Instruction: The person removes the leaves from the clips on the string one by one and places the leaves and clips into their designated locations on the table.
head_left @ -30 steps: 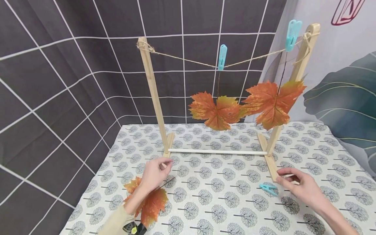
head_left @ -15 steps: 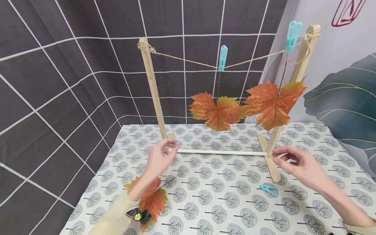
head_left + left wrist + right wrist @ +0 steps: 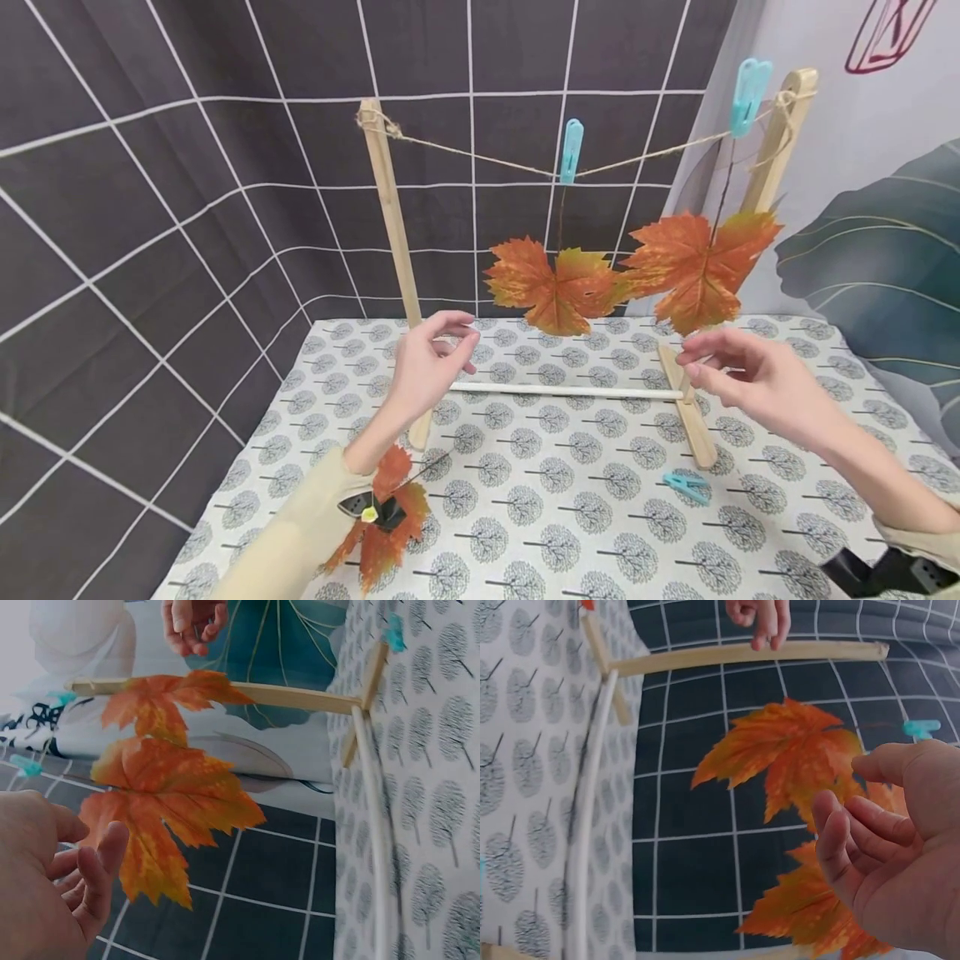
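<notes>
My left hand point(image 3: 429, 367) is raised in front of the lower left post of a wooden stand point(image 3: 390, 200), fingers loosely bent around nothing. My right hand point(image 3: 761, 383), likewise holding nothing, hovers before the right post, just below the right leaf. From the twine point(image 3: 472, 153) between the posts hang two orange maple leaves, a middle leaf point(image 3: 555, 287) and a right leaf point(image 3: 701, 271). A blue clothespin point(image 3: 571, 152) grips the middle stem; another clothespin point(image 3: 750, 96) holds the right one. Both leaves also show between the hands in the wrist views.
A loose blue clothespin point(image 3: 686, 487) lies on the tree-print tablecloth point(image 3: 558, 546) near the stand's right foot point(image 3: 697, 433). Another maple leaf point(image 3: 382, 533) lies at the front left, partly hidden by my left sleeve. A white rod point(image 3: 562, 390) joins the posts low down.
Both hands have risen from beside the stand's feet, past the rod's ends, to higher in front of the posts. The leaves and clothespins stay in place.
</notes>
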The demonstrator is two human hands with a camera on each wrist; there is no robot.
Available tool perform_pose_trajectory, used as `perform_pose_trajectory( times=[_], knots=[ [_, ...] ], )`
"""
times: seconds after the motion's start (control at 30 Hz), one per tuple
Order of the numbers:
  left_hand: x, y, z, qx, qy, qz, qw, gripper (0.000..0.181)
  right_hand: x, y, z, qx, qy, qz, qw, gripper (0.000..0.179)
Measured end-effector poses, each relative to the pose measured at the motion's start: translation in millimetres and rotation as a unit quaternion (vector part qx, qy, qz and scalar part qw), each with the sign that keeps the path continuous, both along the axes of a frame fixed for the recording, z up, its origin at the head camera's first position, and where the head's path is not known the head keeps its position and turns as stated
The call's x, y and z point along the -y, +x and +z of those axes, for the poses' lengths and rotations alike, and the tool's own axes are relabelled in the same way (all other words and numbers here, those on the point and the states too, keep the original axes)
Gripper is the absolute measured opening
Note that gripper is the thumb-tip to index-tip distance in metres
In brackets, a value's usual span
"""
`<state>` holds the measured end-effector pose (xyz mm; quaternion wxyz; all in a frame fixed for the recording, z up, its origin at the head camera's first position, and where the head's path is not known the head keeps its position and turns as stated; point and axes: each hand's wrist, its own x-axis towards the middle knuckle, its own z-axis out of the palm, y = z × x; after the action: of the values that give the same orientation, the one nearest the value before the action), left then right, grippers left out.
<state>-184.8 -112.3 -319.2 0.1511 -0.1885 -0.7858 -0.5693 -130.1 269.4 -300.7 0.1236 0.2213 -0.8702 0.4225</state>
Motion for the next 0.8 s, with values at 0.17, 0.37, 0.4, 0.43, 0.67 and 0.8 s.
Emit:
perform_pose_trajectory(
  times=[0.17,0.37,0.4,0.43,0.67,0.8],
  knots=[
    [-9.3,-5.5,11.3,-0.009,0.020,-0.005,0.9997,0.023,6.9,-3.3,13.7,-0.004,0.008,0.010,0.9999,0.026],
    [-17.3,-12.7,24.2,-0.021,0.039,-0.016,0.9989,0.024,11.9,-8.0,29.0,-0.009,-0.006,0.026,0.9996,0.027],
    [-18.6,-13.8,26.0,-0.023,0.041,-0.018,0.9988,0.024,12.6,-9.1,31.8,-0.012,-0.007,0.028,0.9995,0.027],
    [-19.9,-14.7,28.0,-0.024,0.043,-0.019,0.9986,0.024,13.3,-10.0,34.6,-0.014,-0.009,0.030,0.9994,0.027],
    [-30.9,-20.5,39.5,-0.035,0.048,-0.032,0.9977,0.024,22.1,-15.0,56.6,-0.025,0.009,0.019,0.9995,0.025],
    [-36.8,-25.3,44.9,-0.049,0.049,-0.034,0.9970,0.024,29.5,-17.9,70.1,-0.011,0.005,0.006,0.9999,0.024]
  ],
)
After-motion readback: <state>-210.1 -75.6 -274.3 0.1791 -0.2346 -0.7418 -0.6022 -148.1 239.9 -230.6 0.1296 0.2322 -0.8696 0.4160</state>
